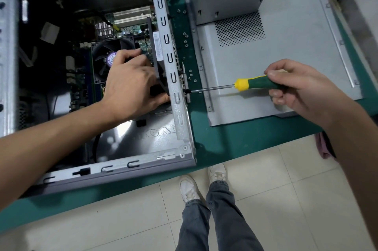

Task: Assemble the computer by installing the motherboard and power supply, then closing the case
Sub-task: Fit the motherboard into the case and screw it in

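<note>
Inside the open grey metal computer case (180, 107) on the green counter (214, 140), the left hand (131, 85) grips a black rear fan (158, 66) against the case wall, above the green motherboard (131, 31). Outside that wall, the right hand (294, 89) grips a green-and-yellow-handled screwdriver (251, 85), tip at the wall. Beyond lies the grey perforated side panel (276, 56).

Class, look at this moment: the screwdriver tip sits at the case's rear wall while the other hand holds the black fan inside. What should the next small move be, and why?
Probably turn the screwdriver to drive the screw. Its tip already meets the rear wall of the case, the right hand grips the handle, and the left hand holds the black fan against the wall's inside, seemingly aligned for fastening.
</note>
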The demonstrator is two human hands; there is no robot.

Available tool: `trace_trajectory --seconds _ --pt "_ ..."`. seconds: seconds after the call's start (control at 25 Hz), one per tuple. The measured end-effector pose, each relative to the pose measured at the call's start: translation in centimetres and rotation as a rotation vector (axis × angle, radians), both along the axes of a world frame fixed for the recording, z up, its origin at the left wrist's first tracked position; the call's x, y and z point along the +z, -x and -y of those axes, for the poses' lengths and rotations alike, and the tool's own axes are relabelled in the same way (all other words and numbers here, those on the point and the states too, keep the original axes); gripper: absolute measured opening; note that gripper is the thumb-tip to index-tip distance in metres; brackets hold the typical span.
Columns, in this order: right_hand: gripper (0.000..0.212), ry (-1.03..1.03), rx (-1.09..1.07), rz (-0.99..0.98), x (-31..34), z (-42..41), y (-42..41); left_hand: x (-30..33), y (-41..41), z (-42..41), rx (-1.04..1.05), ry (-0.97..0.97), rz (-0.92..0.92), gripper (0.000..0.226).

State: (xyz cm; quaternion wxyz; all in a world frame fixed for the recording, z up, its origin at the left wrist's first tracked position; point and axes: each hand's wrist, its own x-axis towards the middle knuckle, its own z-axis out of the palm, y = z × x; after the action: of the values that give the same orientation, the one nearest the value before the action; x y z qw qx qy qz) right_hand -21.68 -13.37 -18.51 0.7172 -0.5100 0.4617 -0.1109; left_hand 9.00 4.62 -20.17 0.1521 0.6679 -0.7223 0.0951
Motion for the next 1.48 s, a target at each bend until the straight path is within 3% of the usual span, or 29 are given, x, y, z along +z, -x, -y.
trace_trajectory --seconds 0.16,0.28,0.4,0.56,0.64,0.76,0.92,1.12,1.2,1.32,1.48 --pt "0.033 0.096 0.049 -0.233 -0.3 -0.7 -0.4 0.1 0.2 0.2 -0.007 0.049 0.003 0.053" --pt "0.004 -0.033 -0.005 -0.087 -0.1 -0.6 0.3 0.2 0.4 0.2 -0.042 0.076 -0.015 0.035" --pt "0.013 -0.02 0.009 -0.003 0.2 -0.6 0.7 0.2 0.1 0.1 -0.044 0.057 -0.007 0.038" --pt "0.024 0.065 0.069 -0.138 0.7 -0.5 0.4 0.0 0.0 0.0 -0.029 0.03 0.016 0.053" --pt "0.042 0.092 0.084 -0.193 0.2 -0.7 0.2 -0.1 0.0 -0.1 -0.017 0.016 0.036 0.054" --pt "0.045 0.037 0.031 -0.195 0.1 -1.3 0.8 0.4 0.2 -0.3 0.017 -0.114 0.068 0.069" --pt "0.033 -0.083 -0.068 -0.153 2.0 -2.8 2.3 2.5 0.3 -0.5 -0.018 -0.395 0.095 0.06" --pt "0.032 -0.269 0.238 0.056 7.2 -5.1 -0.6 5.2 -0.1 -0.8 -0.155 -0.64 0.207 0.055" --pt "0.02 -0.19 0.286 0.037 9.4 -5.5 -2.9 5.5 0.0 -2.1 -0.135 -0.686 0.267 0.047" --pt "0.009 0.176 0.3 -0.2 11.7 -6.3 -6.8 5.9 0.6 -3.3 -0.063 -0.779 0.249 0.061" --pt "0.026 0.535 0.232 -0.287 13.2 -7.1 -12.5 5.9 1.4 -3.6 -0.036 -0.835 0.293 0.067"
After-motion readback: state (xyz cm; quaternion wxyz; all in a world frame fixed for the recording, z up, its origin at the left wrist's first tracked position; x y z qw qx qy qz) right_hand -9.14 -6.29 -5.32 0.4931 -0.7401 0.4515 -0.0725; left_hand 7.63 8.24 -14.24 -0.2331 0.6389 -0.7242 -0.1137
